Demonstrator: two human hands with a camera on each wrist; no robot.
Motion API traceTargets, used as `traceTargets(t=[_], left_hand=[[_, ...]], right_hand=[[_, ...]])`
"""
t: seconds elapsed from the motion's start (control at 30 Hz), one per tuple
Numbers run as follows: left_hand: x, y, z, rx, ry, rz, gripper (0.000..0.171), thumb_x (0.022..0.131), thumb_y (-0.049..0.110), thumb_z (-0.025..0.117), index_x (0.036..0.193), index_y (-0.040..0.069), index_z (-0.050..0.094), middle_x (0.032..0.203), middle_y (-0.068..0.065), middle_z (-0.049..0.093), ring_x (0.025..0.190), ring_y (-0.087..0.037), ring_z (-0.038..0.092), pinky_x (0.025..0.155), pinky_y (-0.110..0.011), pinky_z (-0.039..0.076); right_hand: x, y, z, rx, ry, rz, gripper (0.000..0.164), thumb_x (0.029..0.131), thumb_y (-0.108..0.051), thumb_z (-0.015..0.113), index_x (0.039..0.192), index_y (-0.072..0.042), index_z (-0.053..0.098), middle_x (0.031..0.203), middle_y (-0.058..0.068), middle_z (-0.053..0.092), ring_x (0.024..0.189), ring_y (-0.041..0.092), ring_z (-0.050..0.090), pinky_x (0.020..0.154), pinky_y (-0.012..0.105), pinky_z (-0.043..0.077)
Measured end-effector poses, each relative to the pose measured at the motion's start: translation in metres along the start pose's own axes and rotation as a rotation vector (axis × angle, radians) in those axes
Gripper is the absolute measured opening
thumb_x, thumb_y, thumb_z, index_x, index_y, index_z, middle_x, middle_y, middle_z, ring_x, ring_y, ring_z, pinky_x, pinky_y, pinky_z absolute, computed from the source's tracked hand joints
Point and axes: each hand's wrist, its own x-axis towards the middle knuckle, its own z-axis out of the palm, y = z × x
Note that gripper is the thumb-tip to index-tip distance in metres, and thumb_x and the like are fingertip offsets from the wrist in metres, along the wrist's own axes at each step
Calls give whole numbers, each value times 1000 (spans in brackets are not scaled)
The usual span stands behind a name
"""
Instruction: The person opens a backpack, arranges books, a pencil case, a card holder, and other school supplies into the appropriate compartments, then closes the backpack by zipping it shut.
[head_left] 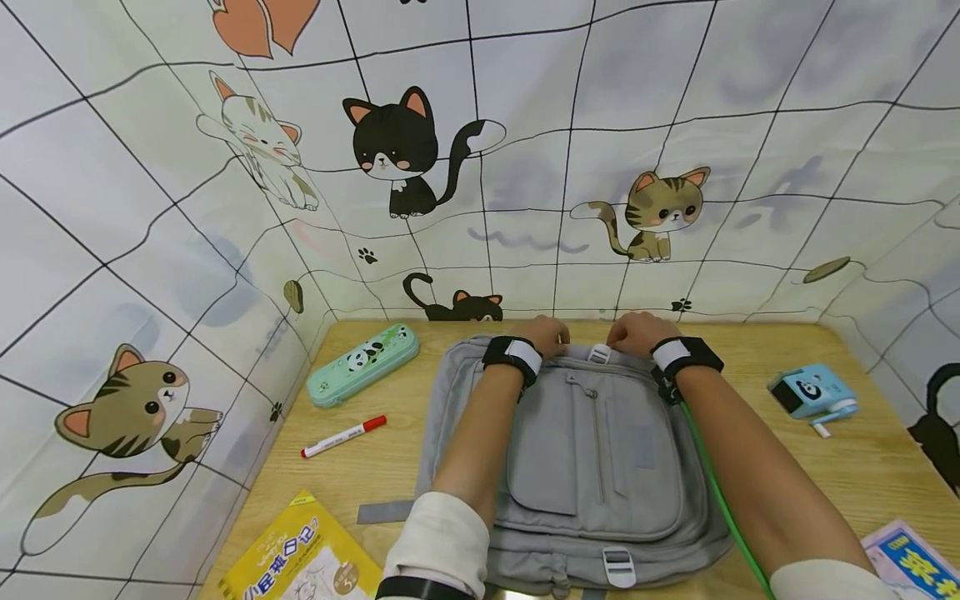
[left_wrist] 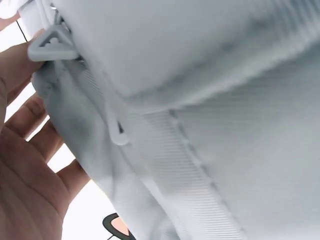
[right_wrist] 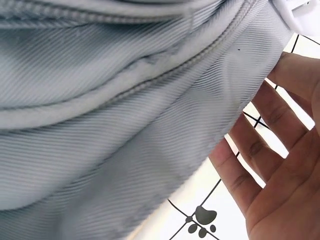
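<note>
A grey backpack lies on the wooden table, its front pocket facing up. My left hand grips the backpack's far top edge, left of a white buckle. In the left wrist view, the thumb is right at a pale zipper pull, the other fingers reaching behind the fabric. To the right of that buckle, my right hand holds the same edge. The right wrist view has its thumb at the border of the cloth and the fingertips partly hidden behind it.
Left of the backpack are a green panda pencil case, a red-capped marker and a yellow booklet. On the right sit a blue pencil sharpener and a pink-and-blue box. Cat-print cloth walls surround the table.
</note>
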Motion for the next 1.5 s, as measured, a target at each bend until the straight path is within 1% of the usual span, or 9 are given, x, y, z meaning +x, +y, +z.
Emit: traceTargets(t=[0.27, 0.37, 0.57, 0.87, 0.93, 1.1, 1.3, 1.4, 1.5], left_hand=[[0, -6, 5, -23, 32, -2, 26, 108, 27, 65, 129, 15, 76, 128, -2, 76, 114, -17, 71, 96, -32, 56], [0, -8, 4, -19, 37, 14, 26, 108, 27, 65, 128, 14, 77, 127, -2, 77, 113, -18, 72, 95, -32, 57], [-2, -11, 5, -28, 42, -3, 26, 108, 27, 66, 128, 15, 76, 127, -2, 77, 112, -17, 72, 93, -31, 57], [-4, -9, 3, -31, 14, -12, 27, 108, 27, 66, 130, 14, 75, 127, -4, 76, 115, -19, 71, 96, -33, 57], [-10, -4, -3, -28, 7, -22, 27, 109, 26, 65, 131, 14, 75, 129, -4, 76, 116, -19, 71, 96, -32, 57], [-9, 10, -12, -23, -52, -45, 32, 110, 23, 58, 139, 15, 69, 138, -3, 71, 115, -18, 68, 94, -32, 55], [19, 36, -3, 9, -67, 17, 41, 113, 34, 53, 150, 19, 60, 144, -1, 66, 119, -16, 66, 97, -31, 53], [25, 50, 3, 55, -69, 47, 41, 112, 35, 56, 151, 23, 61, 148, 3, 65, 128, -13, 65, 103, -28, 53], [27, 56, 9, 78, -63, 55, 39, 111, 32, 59, 149, 25, 63, 150, 6, 65, 131, -12, 65, 105, -27, 53]], right_hand=[[-7, 6, 0, 22, 0, -18, 21, 105, -17, 64, 113, -7, 81, 115, 17, 78, 102, 36, 74, 89, 54, 59], [-13, 10, -2, 26, 0, 0, 21, 105, -16, 64, 111, -6, 81, 114, 17, 78, 98, 34, 73, 86, 52, 59], [-28, 21, -4, 43, -14, 36, 22, 104, -14, 62, 111, -4, 81, 111, 17, 79, 98, 35, 73, 88, 54, 57], [-43, 49, -4, 111, -73, 91, 23, 101, -17, 64, 110, -5, 81, 105, 11, 80, 100, 33, 73, 86, 53, 57], [-44, 50, -6, 108, -74, 105, 23, 98, -16, 64, 109, -4, 81, 106, 12, 79, 100, 34, 72, 85, 53, 56], [-38, 50, -5, 82, -85, 123, 26, 92, -10, 59, 104, -7, 82, 105, 12, 79, 96, 32, 72, 82, 51, 57], [-28, 56, -2, 96, -112, 133, 29, 90, -10, 58, 105, -9, 82, 107, 12, 78, 95, 30, 72, 82, 49, 57], [-30, 56, -3, 98, -114, 133, 30, 91, -12, 58, 108, -7, 82, 108, 14, 78, 97, 32, 72, 82, 51, 57], [-33, 55, -6, 98, -118, 119, 29, 93, -14, 59, 109, -5, 81, 108, 15, 78, 96, 32, 72, 82, 51, 57]])
